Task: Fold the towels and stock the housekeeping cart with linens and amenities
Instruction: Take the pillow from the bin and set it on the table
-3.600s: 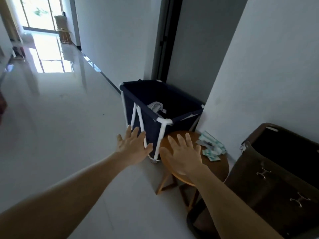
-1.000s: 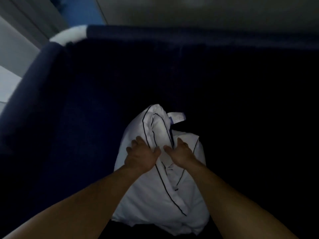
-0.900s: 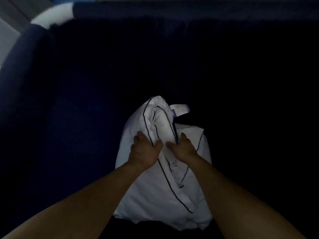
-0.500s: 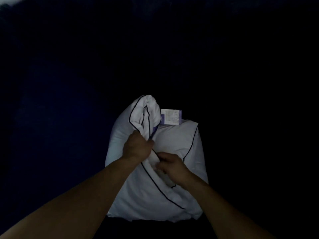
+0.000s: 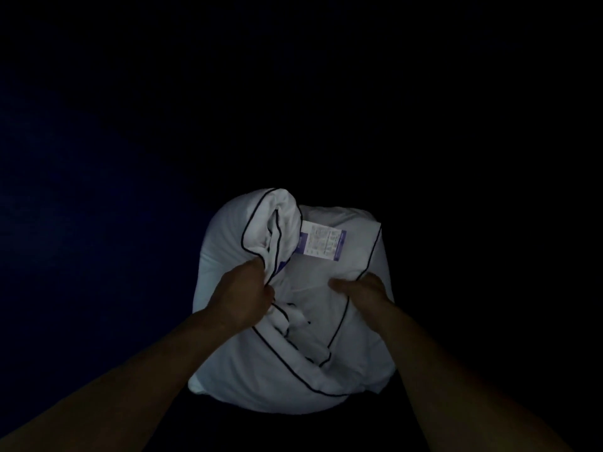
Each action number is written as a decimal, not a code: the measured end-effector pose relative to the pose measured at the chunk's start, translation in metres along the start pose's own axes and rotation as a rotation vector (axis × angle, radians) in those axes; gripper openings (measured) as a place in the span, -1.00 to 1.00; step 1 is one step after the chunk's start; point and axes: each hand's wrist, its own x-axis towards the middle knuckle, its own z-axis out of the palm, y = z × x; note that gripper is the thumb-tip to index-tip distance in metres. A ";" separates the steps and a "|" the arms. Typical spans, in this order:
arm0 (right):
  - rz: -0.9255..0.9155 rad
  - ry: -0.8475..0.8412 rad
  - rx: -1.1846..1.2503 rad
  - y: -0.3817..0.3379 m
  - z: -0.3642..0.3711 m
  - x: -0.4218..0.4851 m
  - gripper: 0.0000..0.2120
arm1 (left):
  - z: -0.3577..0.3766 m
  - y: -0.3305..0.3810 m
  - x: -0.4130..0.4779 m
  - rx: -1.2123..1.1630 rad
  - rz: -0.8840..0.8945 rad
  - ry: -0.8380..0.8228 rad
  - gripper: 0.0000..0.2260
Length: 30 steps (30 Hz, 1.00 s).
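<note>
Compared with the frame half a second earlier, the two hands had drawn apart. The right hand (image 5: 362,287), previously low at the centre and close to the left, now sat further right and higher in the frame. Its fingers and thumb were curled into the right-hand part of the white linen bundle (image 5: 293,363), a soft mass edged with thin dark piping. The left hand (image 5: 243,296) had dropped slightly toward the lower left. It was closed in a fist round a raised fold of the same bundle, and the fold stood up above the knuckles. With the hands spread, the rectangular sewn-in label (image 5: 321,244) lay flatter and showed more of its face than before. The bundle itself held much the same place, at the centre and lower centre of the frame.

The bundle lay within dark navy fabric (image 5: 49,207), which was dimly blue at the left of the frame and faded to near black across the top and right. Nothing of the surrounding room could be made out.

The label was white with a purple band down its left and right ends. Rows of small print and symbols crossed it, but they were too small and too dim to read. No brand name could be determined.
</note>
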 end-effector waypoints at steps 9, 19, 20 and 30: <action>-0.251 -0.449 0.162 -0.013 -0.001 -0.059 -0.32 | -0.007 0.024 0.005 -0.880 -0.364 -0.292 -0.41; 0.060 -0.508 0.523 0.004 -0.020 -0.039 -0.62 | 0.035 0.032 0.034 -0.366 -0.294 0.003 -0.39; 0.047 -0.400 0.430 0.009 -0.025 -0.027 -0.71 | 0.038 0.029 0.039 -0.297 -0.294 0.024 -0.49; 0.143 -0.018 0.028 0.090 -0.052 0.090 0.14 | 0.081 0.006 0.056 -0.331 -0.228 0.200 -0.68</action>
